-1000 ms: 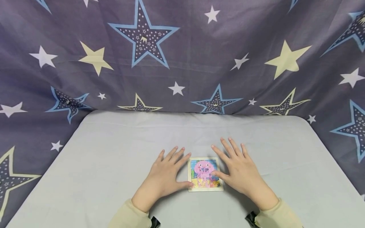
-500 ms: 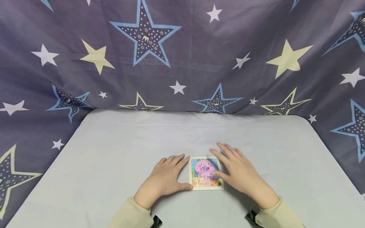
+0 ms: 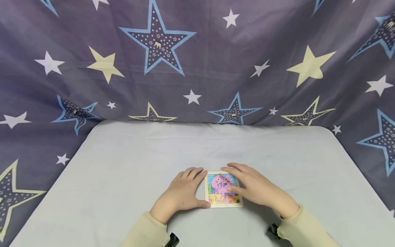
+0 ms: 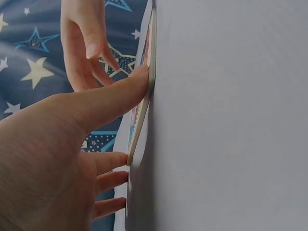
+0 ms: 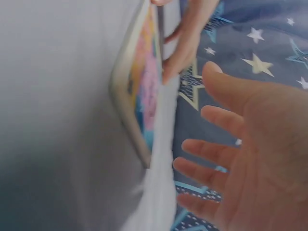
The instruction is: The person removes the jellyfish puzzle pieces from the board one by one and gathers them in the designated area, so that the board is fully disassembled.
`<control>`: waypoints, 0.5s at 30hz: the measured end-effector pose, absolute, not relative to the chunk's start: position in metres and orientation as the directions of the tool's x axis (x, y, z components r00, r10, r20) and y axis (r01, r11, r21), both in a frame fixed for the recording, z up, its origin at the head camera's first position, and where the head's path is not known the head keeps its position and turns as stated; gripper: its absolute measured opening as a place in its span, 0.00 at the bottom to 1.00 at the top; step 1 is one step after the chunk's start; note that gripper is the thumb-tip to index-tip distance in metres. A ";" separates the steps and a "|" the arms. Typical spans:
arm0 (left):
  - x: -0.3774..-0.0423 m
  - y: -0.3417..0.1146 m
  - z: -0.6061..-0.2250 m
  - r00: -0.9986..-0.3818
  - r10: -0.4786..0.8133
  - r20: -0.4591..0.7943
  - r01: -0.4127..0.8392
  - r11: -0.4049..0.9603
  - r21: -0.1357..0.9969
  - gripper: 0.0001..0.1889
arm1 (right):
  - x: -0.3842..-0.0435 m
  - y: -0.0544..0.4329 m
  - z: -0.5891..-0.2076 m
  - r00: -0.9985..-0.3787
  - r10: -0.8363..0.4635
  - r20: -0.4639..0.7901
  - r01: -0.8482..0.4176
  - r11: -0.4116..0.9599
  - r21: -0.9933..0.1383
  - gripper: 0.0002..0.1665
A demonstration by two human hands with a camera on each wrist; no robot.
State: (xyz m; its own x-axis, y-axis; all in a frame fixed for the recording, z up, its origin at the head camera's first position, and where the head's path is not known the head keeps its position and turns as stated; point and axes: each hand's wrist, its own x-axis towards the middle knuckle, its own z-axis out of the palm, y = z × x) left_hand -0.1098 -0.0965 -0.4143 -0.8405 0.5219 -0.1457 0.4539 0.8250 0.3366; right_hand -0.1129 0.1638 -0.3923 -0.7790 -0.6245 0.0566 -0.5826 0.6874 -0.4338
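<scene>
A square jigsaw puzzle (image 3: 220, 199) in a pale frame lies on the table, its picture a pink round-headed sea creature over blue and yellow. My left hand (image 3: 180, 193) holds its left side, thumb on the near corner and forefinger at the far corner. The other left fingers (image 4: 109, 208) rest beside it on the cloth. At the right side, my right hand (image 3: 257, 185) hovers with its fingers spread and relaxed, thumb over the picture. The right wrist view shows the right palm (image 5: 274, 149) bare, apart from the puzzle's edge.
A light grey cloth covers the table (image 3: 139, 147), which has rounded far corners. Behind and at both sides hangs a dark purple-grey curtain (image 3: 210, 61) printed with stars. A black strap (image 3: 172, 240) sits below the left sleeve.
The left fingers have come down to the puzzle's left corners. The right hand has lowered and turned inward, its fingers closer together near the far-right corner. The puzzle has stayed about where it was.
</scene>
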 end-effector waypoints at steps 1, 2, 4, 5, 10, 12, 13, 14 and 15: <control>-0.110 -0.098 -0.415 -0.838 0.525 -0.150 0.454 0.822 0.343 0.54 | -0.116 0.162 -0.392 -0.773 -0.633 0.044 -0.583 0.682 -0.441 0.34; -0.110 -0.099 -0.415 -0.835 0.528 -0.153 0.455 0.820 0.348 0.55 | -0.119 0.160 -0.393 -0.766 -0.642 0.031 -0.586 0.679 -0.442 0.33; -0.110 -0.100 -0.416 -0.831 0.533 -0.157 0.457 0.816 0.354 0.56 | -0.124 0.156 -0.395 -0.749 -0.662 0.019 -0.604 0.672 -0.428 0.32; -0.109 -0.101 -0.417 -0.830 0.535 -0.158 0.457 0.814 0.358 0.56 | -0.125 0.155 -0.397 -0.741 -0.672 0.015 -0.617 0.671 -0.413 0.31; -0.109 -0.101 -0.418 -0.831 0.537 -0.144 0.459 0.809 0.366 0.56 | -0.132 0.150 -0.402 -0.684 -0.725 0.078 -0.713 0.643 -0.278 0.27; -0.109 -0.102 -0.418 -0.832 0.537 -0.136 0.464 0.810 0.359 0.56 | -0.137 0.148 -0.403 -0.652 -0.749 0.116 -0.750 0.616 -0.242 0.25; -0.110 -0.102 -0.417 -0.833 0.537 -0.132 0.466 0.810 0.355 0.56 | -0.140 0.147 -0.403 -0.635 -0.761 0.134 -0.767 0.599 -0.233 0.24; -0.111 -0.102 -0.417 -0.833 0.537 -0.129 0.467 0.810 0.354 0.56 | -0.142 0.147 -0.403 -0.615 -0.774 0.150 -0.784 0.579 -0.223 0.23; -0.111 -0.102 -0.416 -0.834 0.537 -0.129 0.467 0.810 0.354 0.56 | -0.145 0.146 -0.403 -0.596 -0.786 0.164 -0.799 0.560 -0.216 0.21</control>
